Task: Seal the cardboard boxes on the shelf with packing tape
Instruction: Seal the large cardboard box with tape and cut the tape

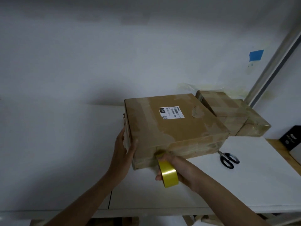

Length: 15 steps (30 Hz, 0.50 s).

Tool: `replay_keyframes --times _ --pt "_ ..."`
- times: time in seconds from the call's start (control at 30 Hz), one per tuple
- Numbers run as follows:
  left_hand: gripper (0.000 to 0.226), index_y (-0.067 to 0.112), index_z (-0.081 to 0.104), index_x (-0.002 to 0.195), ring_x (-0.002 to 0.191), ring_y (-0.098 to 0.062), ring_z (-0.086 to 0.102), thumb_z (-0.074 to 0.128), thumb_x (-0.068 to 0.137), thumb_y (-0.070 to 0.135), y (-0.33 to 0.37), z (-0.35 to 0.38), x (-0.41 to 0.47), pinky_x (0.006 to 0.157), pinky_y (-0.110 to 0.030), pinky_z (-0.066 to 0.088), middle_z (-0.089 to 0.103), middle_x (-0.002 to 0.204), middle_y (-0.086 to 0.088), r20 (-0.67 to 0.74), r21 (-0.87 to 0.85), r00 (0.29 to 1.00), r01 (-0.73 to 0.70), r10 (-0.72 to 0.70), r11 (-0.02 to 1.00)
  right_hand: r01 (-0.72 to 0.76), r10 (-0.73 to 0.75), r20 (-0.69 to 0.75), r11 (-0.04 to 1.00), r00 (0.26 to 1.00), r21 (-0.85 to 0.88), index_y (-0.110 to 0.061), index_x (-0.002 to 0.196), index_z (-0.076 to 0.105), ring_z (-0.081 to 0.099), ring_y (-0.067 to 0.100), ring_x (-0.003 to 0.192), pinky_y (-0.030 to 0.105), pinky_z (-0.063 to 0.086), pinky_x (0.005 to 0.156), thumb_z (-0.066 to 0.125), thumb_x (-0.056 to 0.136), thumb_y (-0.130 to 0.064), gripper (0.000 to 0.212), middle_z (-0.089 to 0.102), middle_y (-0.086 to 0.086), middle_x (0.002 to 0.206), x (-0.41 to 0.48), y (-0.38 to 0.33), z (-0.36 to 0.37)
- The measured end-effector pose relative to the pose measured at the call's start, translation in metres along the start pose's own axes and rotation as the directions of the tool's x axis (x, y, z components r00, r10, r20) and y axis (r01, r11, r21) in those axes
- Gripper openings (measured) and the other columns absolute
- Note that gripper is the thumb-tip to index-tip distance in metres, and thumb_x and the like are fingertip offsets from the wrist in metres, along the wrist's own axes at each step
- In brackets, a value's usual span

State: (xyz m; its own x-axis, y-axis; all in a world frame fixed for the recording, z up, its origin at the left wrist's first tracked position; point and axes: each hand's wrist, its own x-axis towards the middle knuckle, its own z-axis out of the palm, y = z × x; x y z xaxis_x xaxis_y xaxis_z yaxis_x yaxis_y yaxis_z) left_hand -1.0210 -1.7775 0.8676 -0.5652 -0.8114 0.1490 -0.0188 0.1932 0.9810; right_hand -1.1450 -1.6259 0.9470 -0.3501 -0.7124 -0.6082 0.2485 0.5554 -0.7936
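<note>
While the left hand (pixel 124 149) lies flat against the left side of the large cardboard box (pixel 175 128), fingers straight and spread wide, thumb at the front corner, nothing is gripped. The box sits flat on the white shelf (pixel 244 185), flaps down, old clear tape strips across the top, white shipping label (pixel 171 113) near the top's middle. Right hand (pixel 184 170) is at the box's front face, fingers curled round a yellow tape roll (pixel 167 173), roll upright on edge, its top end touching the front face low, left of centre. Cannot tell if tape is stuck to the cardboard there. To the right, behind the big box and touching it, a smaller taped box (pixel 228 110), and another low taped box (pixel 254 126) just beside that. Black-handled scissors (pixel 228 159) lie on the shelf near the big box's front right corner, apart from it. Far right, a black object (pixel 291 137), partly cut off. On the wall above, a blue tape patch (pixel 256 54) beside a slanted metal upright (pixel 273 69).
</note>
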Motion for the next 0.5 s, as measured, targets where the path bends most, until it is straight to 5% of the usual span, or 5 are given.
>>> replay_keyframes --times 0.1,0.27,0.37,0.5 --pt "0.126 0.038 0.008 0.154 0.141 0.001 0.025 0.071 0.055 0.083 -0.007 0.001 -0.016 0.099 -0.018 0.038 0.020 0.154 0.017 0.073 -0.116 0.986 0.157 -0.150 0.981 0.028 -0.029 -0.014 0.999 0.999 -0.021 -0.007 0.100 0.064 0.071 0.024 0.074 0.029 0.057 0.070 0.054 0.097 -0.034 0.029 0.072 0.015 0.083 0.002 -0.001 -0.001" --pt "0.085 0.035 0.006 0.156 0.134 0.001 0.035 0.061 0.094 0.022 -0.010 0.009 -0.027 0.088 -0.007 0.040 0.028 0.139 0.017 0.067 -0.135 0.974 0.223 -0.215 0.965 0.089 -0.103 -0.358 0.995 0.928 -0.056 -0.005 0.101 0.064 0.063 0.020 0.068 0.026 0.051 0.059 0.049 0.094 -0.054 0.052 0.067 0.009 0.083 0.011 0.005 -0.017" --pt "0.075 0.031 0.010 0.156 0.121 0.016 0.040 0.053 0.095 0.033 -0.009 0.015 -0.029 0.083 0.007 0.033 0.030 0.144 0.020 0.023 -0.062 0.981 0.196 -0.195 0.979 0.202 -0.199 -0.512 0.978 0.836 -0.051 -0.009 0.111 0.058 0.067 0.025 0.080 0.038 0.056 0.073 0.057 0.090 -0.054 0.050 0.067 0.010 0.097 0.015 0.012 -0.038" --pt "0.080 0.029 0.008 0.157 0.134 0.009 0.023 0.040 0.087 0.051 0.000 0.023 -0.031 0.087 0.012 0.020 0.021 0.149 0.025 0.034 0.027 0.990 0.138 -0.139 0.990 0.265 -0.289 -0.458 0.957 0.841 -0.117 -0.018 0.102 0.061 0.067 0.020 0.090 0.040 0.055 0.084 0.061 0.080 -0.061 0.048 0.070 0.002 0.099 0.013 0.016 -0.043"
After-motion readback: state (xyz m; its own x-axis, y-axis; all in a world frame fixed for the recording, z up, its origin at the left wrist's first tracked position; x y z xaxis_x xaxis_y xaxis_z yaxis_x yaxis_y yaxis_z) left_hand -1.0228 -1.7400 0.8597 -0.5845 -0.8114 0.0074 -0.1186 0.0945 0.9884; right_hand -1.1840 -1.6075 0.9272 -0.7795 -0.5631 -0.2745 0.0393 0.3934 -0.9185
